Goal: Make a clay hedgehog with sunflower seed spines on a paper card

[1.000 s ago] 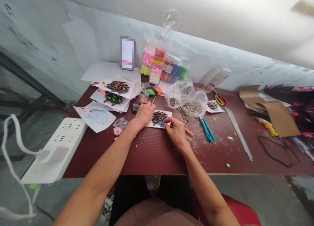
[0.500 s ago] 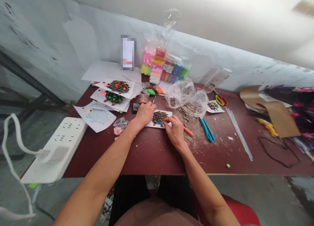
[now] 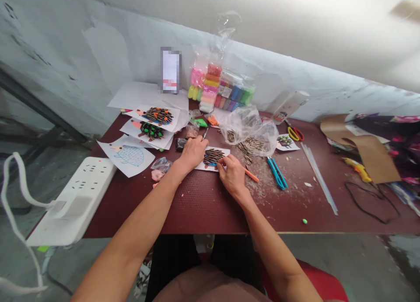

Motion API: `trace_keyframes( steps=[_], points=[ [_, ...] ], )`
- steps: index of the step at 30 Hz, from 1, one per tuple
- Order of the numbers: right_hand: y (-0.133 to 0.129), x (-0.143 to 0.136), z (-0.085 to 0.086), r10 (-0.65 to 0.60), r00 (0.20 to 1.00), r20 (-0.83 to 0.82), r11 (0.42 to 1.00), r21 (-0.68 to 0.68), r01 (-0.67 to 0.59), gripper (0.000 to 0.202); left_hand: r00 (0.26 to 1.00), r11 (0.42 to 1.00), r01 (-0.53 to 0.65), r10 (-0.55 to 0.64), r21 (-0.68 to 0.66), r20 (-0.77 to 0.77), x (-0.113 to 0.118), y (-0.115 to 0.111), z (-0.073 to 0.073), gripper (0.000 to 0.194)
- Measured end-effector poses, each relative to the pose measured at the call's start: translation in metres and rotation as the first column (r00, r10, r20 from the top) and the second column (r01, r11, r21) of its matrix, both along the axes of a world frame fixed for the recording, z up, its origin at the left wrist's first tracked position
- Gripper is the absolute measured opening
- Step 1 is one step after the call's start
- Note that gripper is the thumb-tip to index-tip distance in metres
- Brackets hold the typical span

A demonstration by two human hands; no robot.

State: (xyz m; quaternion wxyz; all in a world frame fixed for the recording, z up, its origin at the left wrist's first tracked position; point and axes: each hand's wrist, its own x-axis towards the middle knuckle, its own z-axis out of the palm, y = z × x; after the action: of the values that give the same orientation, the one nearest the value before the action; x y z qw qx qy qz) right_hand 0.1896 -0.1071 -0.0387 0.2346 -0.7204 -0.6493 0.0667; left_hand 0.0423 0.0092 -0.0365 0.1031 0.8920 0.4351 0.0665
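Observation:
A white card [image 3: 215, 168] lies on the dark red table between my hands, bearing a hedgehog shape with a blue base and many thin brown spikes. On the card's left edge rests my left hand [image 3: 194, 152], its fingers curled together; whatever they may hold is hidden. At the lower right of the hedgehog, my right hand [image 3: 231, 174] has thumb and forefinger pinched at the spikes' edge. Anything between those fingertips is too small to make out. An orange stick [image 3: 251, 175] lies just right of my right hand.
Brown spikes [image 3: 251, 145] spill from a clear bag [image 3: 243, 123] behind the right hand. Blue scissors [image 3: 277, 173], clear glue sticks [image 3: 319, 178] and a yellow glue gun [image 3: 360, 171] lie rightward. Hedgehog cards [image 3: 129, 155] and a power strip [image 3: 77, 197] are on the left.
My right hand has shifted very slightly at the card's lower right. My left hand stays on the card's left edge.

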Motion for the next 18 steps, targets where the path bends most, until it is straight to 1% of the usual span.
trace_keyframes(
  steps=[8,13,15,18],
  points=[
    [0.0037,-0.0043,0.0041,-0.006,0.999,0.042,0.999,-0.048,0.008,0.015,1.0,1.0,-0.005,0.005,0.006,0.021,0.0001,0.0004,-0.004,0.032],
    [0.0028,-0.0067,0.0063,-0.027,0.999,0.036,0.997,-0.078,0.029,0.015,1.0,1.0,0.0,0.0,0.021,0.014,0.0,0.0007,-0.0049,0.033],
    [0.0004,-0.0063,0.0063,-0.032,0.999,0.018,0.997,-0.07,0.033,0.014,1.0,1.0,0.005,-0.005,0.021,0.014,-0.0001,0.0007,-0.0049,0.033],
    [-0.0043,-0.0012,0.0074,-0.03,1.0,-0.005,0.999,-0.022,0.03,0.014,1.0,1.0,0.003,-0.004,0.021,0.014,-0.0002,0.0008,-0.0053,0.033]
  ],
)
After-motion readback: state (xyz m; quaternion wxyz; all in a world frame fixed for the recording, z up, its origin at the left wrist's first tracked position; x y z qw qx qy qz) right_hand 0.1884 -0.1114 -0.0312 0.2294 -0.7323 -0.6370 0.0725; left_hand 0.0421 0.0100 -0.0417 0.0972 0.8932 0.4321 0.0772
